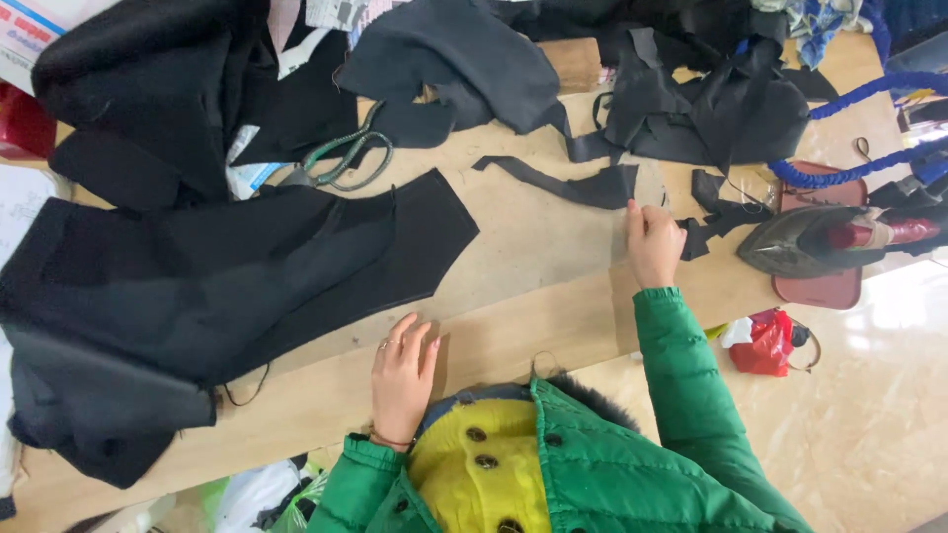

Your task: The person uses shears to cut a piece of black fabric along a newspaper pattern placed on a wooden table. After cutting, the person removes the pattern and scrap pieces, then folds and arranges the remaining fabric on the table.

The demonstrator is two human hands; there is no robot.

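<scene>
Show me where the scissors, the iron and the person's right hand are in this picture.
scissors (346,158): head view, on the green handle loops.
iron (805,240): head view, on its dark body, resting on the red mat.
right hand (652,242): head view, on the back of the hand, by black fabric scraps.

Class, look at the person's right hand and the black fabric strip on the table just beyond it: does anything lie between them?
Nothing visible does. The right hand rests on a pale, flat piece, and the black fabric strip lies right beside its fingertips on the wooden table.
</scene>
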